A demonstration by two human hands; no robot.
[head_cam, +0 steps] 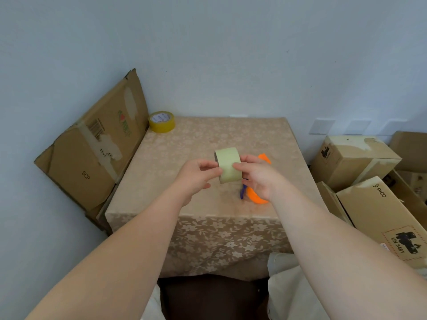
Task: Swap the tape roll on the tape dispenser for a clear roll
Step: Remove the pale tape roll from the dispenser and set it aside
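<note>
I hold a pale, whitish-green tape roll point(228, 163) above the middle of the table, its rim facing me. My left hand point(196, 175) pinches its left edge and my right hand point(256, 175) grips its right side, thumb on the outer face. The orange tape dispenser point(255, 196) lies on the tablecloth beneath and behind my right hand, mostly hidden; an orange tip point(264, 158) and a purple part point(242, 192) show. A yellow tape roll point(161, 121) lies flat at the table's far left corner.
The table point(208, 139) wears a beige floral cloth and stands against the wall. A flattened cardboard box point(97, 144) leans at its left. Several cardboard boxes point(360, 162) are stacked on the floor to the right.
</note>
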